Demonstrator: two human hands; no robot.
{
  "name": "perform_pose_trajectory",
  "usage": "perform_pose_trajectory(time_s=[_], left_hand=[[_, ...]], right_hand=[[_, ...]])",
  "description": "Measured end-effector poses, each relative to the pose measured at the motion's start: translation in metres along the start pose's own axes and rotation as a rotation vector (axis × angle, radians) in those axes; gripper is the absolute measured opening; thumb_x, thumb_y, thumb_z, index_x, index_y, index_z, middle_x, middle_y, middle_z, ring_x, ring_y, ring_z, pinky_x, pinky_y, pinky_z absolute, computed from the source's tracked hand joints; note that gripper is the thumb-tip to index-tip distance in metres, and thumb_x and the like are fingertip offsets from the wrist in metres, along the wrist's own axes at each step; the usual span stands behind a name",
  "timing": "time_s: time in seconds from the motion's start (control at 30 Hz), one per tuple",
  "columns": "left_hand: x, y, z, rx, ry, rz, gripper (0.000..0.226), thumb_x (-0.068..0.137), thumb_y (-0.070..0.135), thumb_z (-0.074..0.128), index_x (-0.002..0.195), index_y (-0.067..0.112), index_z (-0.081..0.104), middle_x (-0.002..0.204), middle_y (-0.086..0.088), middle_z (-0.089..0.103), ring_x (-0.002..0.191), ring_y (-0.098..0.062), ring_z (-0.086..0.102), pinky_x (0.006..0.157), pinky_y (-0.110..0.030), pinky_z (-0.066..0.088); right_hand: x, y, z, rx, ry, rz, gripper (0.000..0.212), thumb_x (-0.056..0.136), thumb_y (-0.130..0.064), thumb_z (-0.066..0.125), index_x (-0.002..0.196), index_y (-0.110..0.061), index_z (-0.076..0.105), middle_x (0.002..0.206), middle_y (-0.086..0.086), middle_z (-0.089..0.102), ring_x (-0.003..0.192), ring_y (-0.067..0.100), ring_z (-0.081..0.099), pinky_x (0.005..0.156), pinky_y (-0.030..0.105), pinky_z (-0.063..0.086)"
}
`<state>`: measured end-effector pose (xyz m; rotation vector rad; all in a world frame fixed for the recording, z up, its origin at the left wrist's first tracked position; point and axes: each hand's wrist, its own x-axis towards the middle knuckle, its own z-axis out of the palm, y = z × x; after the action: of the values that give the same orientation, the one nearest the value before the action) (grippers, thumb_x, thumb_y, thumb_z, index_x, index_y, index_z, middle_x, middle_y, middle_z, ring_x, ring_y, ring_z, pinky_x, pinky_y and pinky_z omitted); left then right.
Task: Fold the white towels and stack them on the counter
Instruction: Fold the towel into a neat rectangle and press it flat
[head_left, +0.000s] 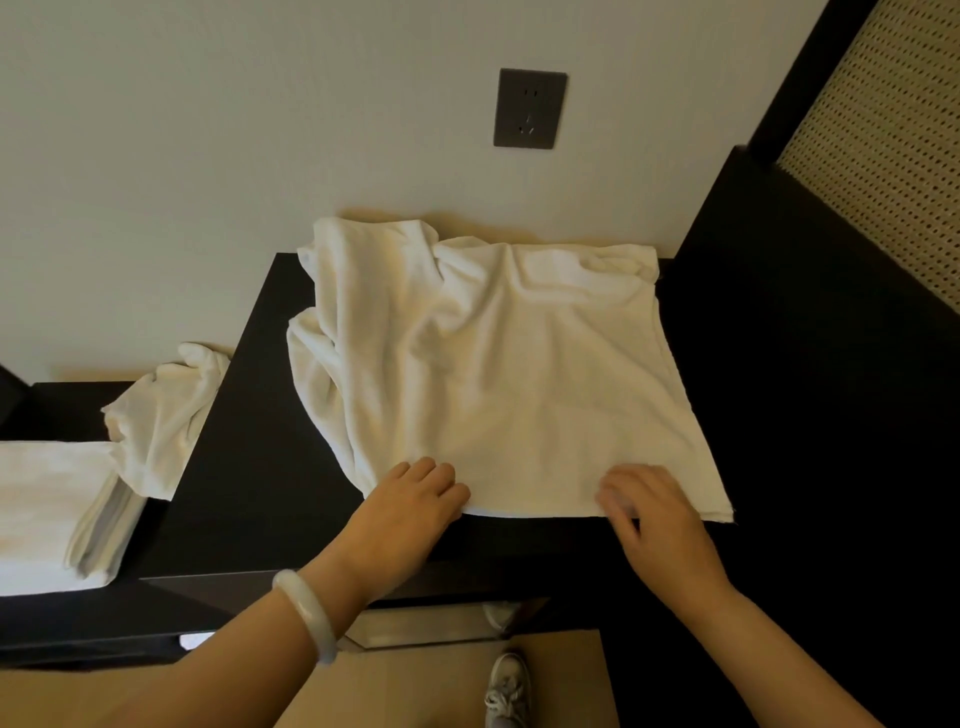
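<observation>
Pale bangle (306, 613) on left wrist, white sneaker (506, 686).

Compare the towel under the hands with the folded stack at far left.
The spread towel lies open and wrinkled on the counter, left hand and right hand at its near edge; the folded stack is neat, layered, untouched, on the left surface. Both are white.

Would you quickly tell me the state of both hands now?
Left hand: grips the near edge of the towel.
Right hand: on the same edge, blurred; grip cannot be told.
</observation>
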<state>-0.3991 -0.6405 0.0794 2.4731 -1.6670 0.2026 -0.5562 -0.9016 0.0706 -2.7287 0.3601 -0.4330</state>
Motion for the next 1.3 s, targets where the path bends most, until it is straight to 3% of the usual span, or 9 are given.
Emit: perform_pose_trajectory(time_s=[0.07,0.13,0.3,0.43,0.57,0.8,1.0,1.13,1.3], left_hand=[[-0.002,-0.002,0.000,-0.010,-0.020,-0.029,0.019,0.094,0.033,0.046,0.100,0.026,0.063,0.100,0.007,0.058,0.086,-0.017,0.054,0.073,-0.032,0.050],[-0.005,-0.006,-0.001,-0.029,-0.027,-0.063,0.024,0.094,0.035,0.045,0.108,0.026,0.063,0.105,0.006,0.057,0.090,-0.018,0.055,0.076,-0.034,0.050],[-0.008,0.000,-0.006,-0.026,-0.050,-0.001,0.055,0.056,0.016,0.087,0.108,0.018,0.070,0.096,0.002,0.061,0.080,-0.017,0.060,0.071,-0.031,0.057],[-0.007,0.028,-0.003,-0.004,-0.024,0.149,0.051,0.060,0.022,0.076,0.111,0.018,0.069,0.099,0.004,0.061,0.084,-0.014,0.058,0.073,-0.027,0.055],[-0.012,0.032,0.008,-0.036,0.065,-0.067,0.056,0.064,0.021,0.082,0.116,0.020,0.064,0.112,0.002,0.059,0.100,-0.019,0.058,0.090,-0.032,0.046],[-0.035,0.016,0.005,-0.235,0.216,-0.738,0.059,0.067,0.031,0.089,0.115,0.012,0.060,0.109,-0.003,0.055,0.097,-0.024,0.053,0.082,-0.038,0.050],[-0.025,0.006,0.007,-0.230,0.102,-0.583,0.065,0.078,0.065,0.061,0.133,0.032,0.050,0.128,0.001,0.042,0.115,-0.020,0.040,0.098,-0.036,0.037],[-0.012,-0.007,0.007,-0.128,0.104,-0.408,0.049,0.081,0.066,0.050,0.112,0.030,0.062,0.131,0.000,0.049,0.124,-0.025,0.043,0.103,-0.040,0.036],[-0.005,-0.038,-0.008,0.060,-0.055,-0.064,0.029,0.090,0.052,0.055,0.083,0.025,0.063,0.086,0.007,0.058,0.082,-0.017,0.059,0.088,-0.036,0.044]], right_hand=[[0.006,0.013,-0.005,-0.089,-0.020,0.186,0.043,0.104,-0.037,0.041,0.138,-0.013,0.054,0.145,0.003,0.049,0.135,0.024,0.043,0.114,0.033,0.029],[0.001,0.027,-0.007,-0.161,-0.200,0.322,0.058,0.105,-0.041,0.032,0.158,-0.021,0.015,0.164,-0.004,0.008,0.152,0.014,0.007,0.124,0.033,0.008],[-0.031,0.057,-0.024,-0.169,-0.355,0.349,0.058,0.102,-0.049,0.008,0.149,-0.034,-0.023,0.158,-0.017,-0.027,0.144,-0.004,-0.023,0.122,0.026,-0.009],[-0.037,0.074,-0.051,-0.237,-0.432,0.478,0.063,0.102,-0.049,0.010,0.156,-0.024,-0.010,0.164,-0.005,-0.015,0.150,0.004,-0.013,0.123,0.029,-0.004],[0.006,0.027,-0.038,-0.187,-0.172,0.393,0.041,0.104,-0.025,0.036,0.133,-0.002,0.052,0.139,0.016,0.051,0.137,0.032,0.040,0.113,0.036,0.029],[0.054,-0.092,0.060,-0.019,-0.246,0.035,0.056,0.105,-0.039,0.021,0.157,-0.017,0.018,0.165,0.002,0.008,0.152,0.013,0.002,0.121,0.024,-0.007],[0.047,-0.089,0.080,-0.200,-0.197,-0.012,0.070,0.098,-0.052,0.011,0.157,-0.016,0.021,0.164,0.004,0.017,0.151,0.014,0.011,0.121,0.036,0.002],[0.047,-0.090,0.080,-0.239,-0.212,0.005,0.068,0.099,-0.051,0.014,0.156,-0.016,0.025,0.163,0.004,0.021,0.151,0.014,0.014,0.122,0.038,0.007],[0.048,-0.089,0.081,-0.258,-0.203,0.017,0.064,0.099,-0.048,0.022,0.155,-0.017,0.029,0.162,0.004,0.026,0.150,0.015,0.019,0.121,0.037,0.009]])
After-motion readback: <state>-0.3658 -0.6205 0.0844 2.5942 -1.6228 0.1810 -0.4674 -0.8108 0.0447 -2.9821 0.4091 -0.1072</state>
